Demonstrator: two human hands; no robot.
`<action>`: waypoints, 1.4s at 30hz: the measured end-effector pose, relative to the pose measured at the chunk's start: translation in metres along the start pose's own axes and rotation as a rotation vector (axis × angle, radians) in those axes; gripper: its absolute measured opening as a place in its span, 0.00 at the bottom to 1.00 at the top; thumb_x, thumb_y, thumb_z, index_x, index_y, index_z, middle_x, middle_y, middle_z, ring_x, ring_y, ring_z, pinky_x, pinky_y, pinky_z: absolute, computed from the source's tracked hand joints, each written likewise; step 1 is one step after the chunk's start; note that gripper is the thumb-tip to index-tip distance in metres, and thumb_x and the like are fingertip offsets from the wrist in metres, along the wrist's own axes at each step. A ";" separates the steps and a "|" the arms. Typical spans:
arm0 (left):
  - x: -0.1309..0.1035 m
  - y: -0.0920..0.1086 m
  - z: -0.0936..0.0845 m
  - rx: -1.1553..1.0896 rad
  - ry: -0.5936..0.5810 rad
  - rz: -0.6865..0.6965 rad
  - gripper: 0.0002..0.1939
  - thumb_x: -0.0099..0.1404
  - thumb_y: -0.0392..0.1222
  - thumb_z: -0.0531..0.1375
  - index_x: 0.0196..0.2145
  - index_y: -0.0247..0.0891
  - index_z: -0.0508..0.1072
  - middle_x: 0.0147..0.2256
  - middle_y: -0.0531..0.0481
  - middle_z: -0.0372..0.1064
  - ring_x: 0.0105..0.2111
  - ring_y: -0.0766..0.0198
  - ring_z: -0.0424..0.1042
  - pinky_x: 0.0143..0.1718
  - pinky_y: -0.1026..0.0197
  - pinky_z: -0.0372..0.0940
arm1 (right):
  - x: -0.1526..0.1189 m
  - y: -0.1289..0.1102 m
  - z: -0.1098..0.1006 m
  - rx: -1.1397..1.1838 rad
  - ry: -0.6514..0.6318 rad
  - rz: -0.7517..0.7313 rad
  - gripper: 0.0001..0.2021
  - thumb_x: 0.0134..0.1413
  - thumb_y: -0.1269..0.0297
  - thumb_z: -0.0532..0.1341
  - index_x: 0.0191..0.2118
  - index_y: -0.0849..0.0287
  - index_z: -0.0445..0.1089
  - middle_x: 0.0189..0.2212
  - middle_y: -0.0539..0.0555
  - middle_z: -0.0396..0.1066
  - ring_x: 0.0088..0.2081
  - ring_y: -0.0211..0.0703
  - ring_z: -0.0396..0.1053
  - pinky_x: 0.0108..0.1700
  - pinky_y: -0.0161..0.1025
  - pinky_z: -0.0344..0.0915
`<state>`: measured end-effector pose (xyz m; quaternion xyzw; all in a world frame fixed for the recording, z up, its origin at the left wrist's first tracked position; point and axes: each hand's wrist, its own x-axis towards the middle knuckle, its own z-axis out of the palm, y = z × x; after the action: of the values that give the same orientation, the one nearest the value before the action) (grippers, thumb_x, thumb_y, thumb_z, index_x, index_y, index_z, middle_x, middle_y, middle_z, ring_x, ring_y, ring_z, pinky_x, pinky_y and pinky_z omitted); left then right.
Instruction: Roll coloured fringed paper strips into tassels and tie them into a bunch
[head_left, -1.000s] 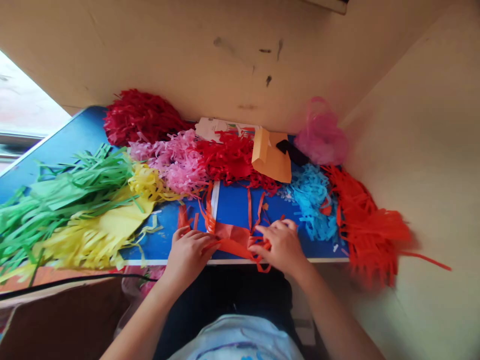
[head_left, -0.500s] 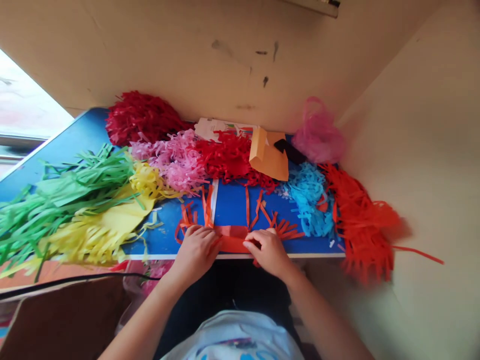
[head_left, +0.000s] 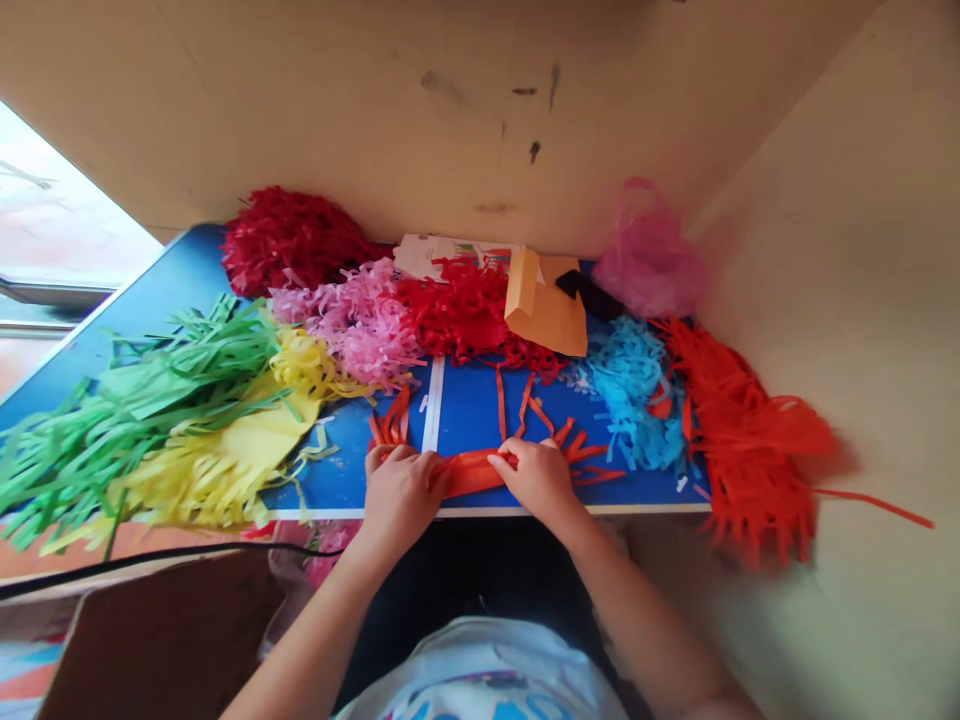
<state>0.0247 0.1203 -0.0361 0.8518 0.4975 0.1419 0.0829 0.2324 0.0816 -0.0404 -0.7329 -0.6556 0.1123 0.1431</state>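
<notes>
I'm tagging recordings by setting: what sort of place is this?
Probably an indoor craft corner, perhaps at home: a white-edged blue table against a marked beige wall, fringed green paper strips heaped on it, and a fringed orange paper strip held by the left hand and right hand.

A blue table (head_left: 469, 400) is bearing green fringed paper (head_left: 172, 385).
Crimson fringe (head_left: 292, 242) is lying by the far-left corner; an orange strip (head_left: 472, 475) is resting along the near edge.
</notes>
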 end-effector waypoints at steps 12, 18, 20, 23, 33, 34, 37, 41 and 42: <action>0.001 0.004 -0.003 0.101 0.119 0.090 0.06 0.64 0.40 0.61 0.39 0.42 0.76 0.42 0.44 0.74 0.46 0.48 0.68 0.49 0.47 0.56 | 0.000 0.004 0.001 -0.065 0.175 0.019 0.07 0.58 0.59 0.64 0.37 0.55 0.75 0.32 0.54 0.78 0.34 0.48 0.72 0.43 0.44 0.55; 0.001 0.003 -0.015 0.117 -0.011 0.348 0.11 0.65 0.33 0.55 0.35 0.44 0.77 0.35 0.49 0.75 0.44 0.52 0.68 0.55 0.43 0.52 | -0.012 0.018 -0.015 -0.014 0.268 -0.533 0.06 0.62 0.60 0.61 0.42 0.54 0.73 0.41 0.54 0.77 0.46 0.47 0.71 0.55 0.49 0.50; -0.003 0.006 -0.018 0.106 -0.014 0.368 0.10 0.64 0.35 0.56 0.36 0.43 0.77 0.34 0.48 0.75 0.46 0.51 0.68 0.60 0.39 0.47 | -0.010 0.026 -0.013 0.014 0.178 -0.670 0.04 0.62 0.63 0.61 0.40 0.55 0.73 0.39 0.51 0.78 0.43 0.44 0.71 0.54 0.47 0.50; -0.009 0.012 -0.015 0.111 0.034 0.338 0.10 0.62 0.44 0.58 0.38 0.40 0.77 0.36 0.45 0.75 0.48 0.47 0.67 0.64 0.34 0.41 | -0.002 0.034 -0.012 0.042 0.156 -0.628 0.06 0.64 0.66 0.60 0.36 0.56 0.74 0.35 0.50 0.79 0.39 0.40 0.72 0.51 0.46 0.51; -0.022 0.007 0.002 0.099 0.231 0.234 0.10 0.66 0.36 0.57 0.37 0.46 0.78 0.33 0.52 0.77 0.44 0.53 0.71 0.64 0.37 0.41 | -0.003 0.011 -0.010 -0.015 0.053 -0.632 0.07 0.59 0.67 0.63 0.43 0.56 0.74 0.40 0.53 0.78 0.42 0.46 0.69 0.48 0.48 0.49; -0.025 0.002 0.003 0.066 0.236 0.234 0.10 0.66 0.37 0.58 0.37 0.48 0.79 0.33 0.53 0.77 0.44 0.54 0.71 0.63 0.37 0.41 | 0.002 0.015 -0.007 0.015 0.041 -0.606 0.04 0.60 0.68 0.63 0.39 0.55 0.76 0.37 0.52 0.78 0.40 0.44 0.69 0.47 0.47 0.49; -0.031 -0.010 0.004 -0.052 0.237 0.204 0.08 0.67 0.41 0.59 0.36 0.48 0.79 0.35 0.52 0.77 0.42 0.56 0.72 0.62 0.40 0.45 | 0.016 0.029 -0.004 0.095 0.007 -0.520 0.06 0.61 0.65 0.63 0.33 0.54 0.77 0.34 0.50 0.78 0.39 0.42 0.69 0.47 0.45 0.48; -0.031 -0.012 0.003 -0.115 0.226 0.099 0.10 0.67 0.47 0.59 0.32 0.44 0.79 0.34 0.50 0.77 0.42 0.56 0.72 0.61 0.41 0.47 | 0.029 0.032 -0.007 0.104 -0.061 -0.442 0.11 0.62 0.60 0.62 0.30 0.56 0.76 0.31 0.50 0.76 0.38 0.41 0.68 0.43 0.42 0.49; -0.030 -0.010 0.003 -0.116 0.218 0.071 0.12 0.68 0.47 0.58 0.31 0.44 0.79 0.33 0.50 0.77 0.42 0.56 0.72 0.60 0.41 0.47 | 0.031 0.030 -0.008 0.099 -0.073 -0.422 0.12 0.62 0.60 0.62 0.29 0.57 0.75 0.30 0.50 0.76 0.37 0.40 0.68 0.42 0.41 0.49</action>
<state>0.0038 0.0994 -0.0463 0.8422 0.4639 0.2649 0.0724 0.2665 0.1090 -0.0431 -0.5668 -0.7929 0.1383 0.1757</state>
